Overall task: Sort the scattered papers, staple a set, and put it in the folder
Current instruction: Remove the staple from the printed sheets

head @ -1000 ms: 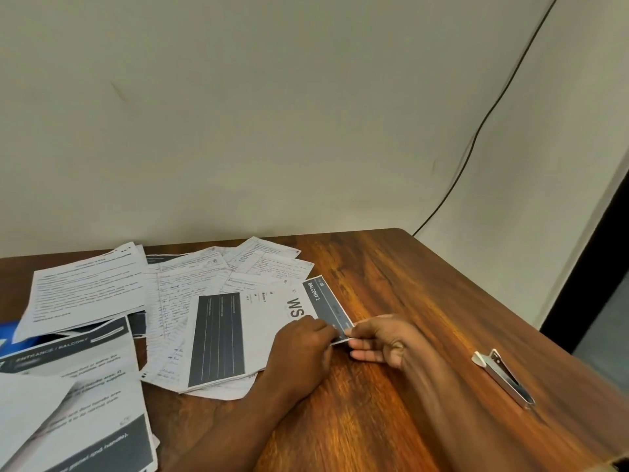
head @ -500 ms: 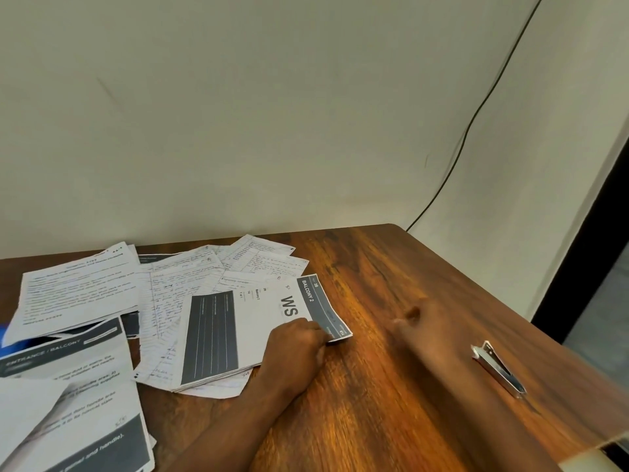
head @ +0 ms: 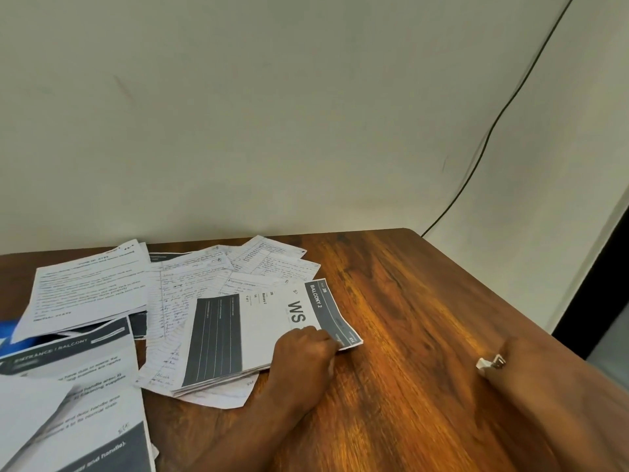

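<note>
Pale, plain walls (head: pixel 272 114) are seen behind a brown wooden worktop (head: pixel 408 335), and a thin dark cable (head: pixel 503 110) is seen running down the wall to the far right corner of the worktop. On the left half of the worktop many scattered papers (head: pixel 177 301) are spread, overlapping each other: printed sheets at the left edge and handwritten lined sheets in the middle. On top of them, near the middle, a set of sheets (head: pixel 245 328) is laid, with a dark panel and the words "BALCONY 2" on its top page. A small piece of something blue (head: pixel 8 330) is seen under the papers at the far left. The left hand (head: pixel 303 356) is placed on the near right corner of this set, with its fingers curled together and pressed on the paper. The right hand (head: pixel 531 366), blurred, is seen at the right side of the worktop, over a small stapler (head: pixel 490 363), of which only the metal end is visible; whether its fingers are closed on it cannot be told.
</note>
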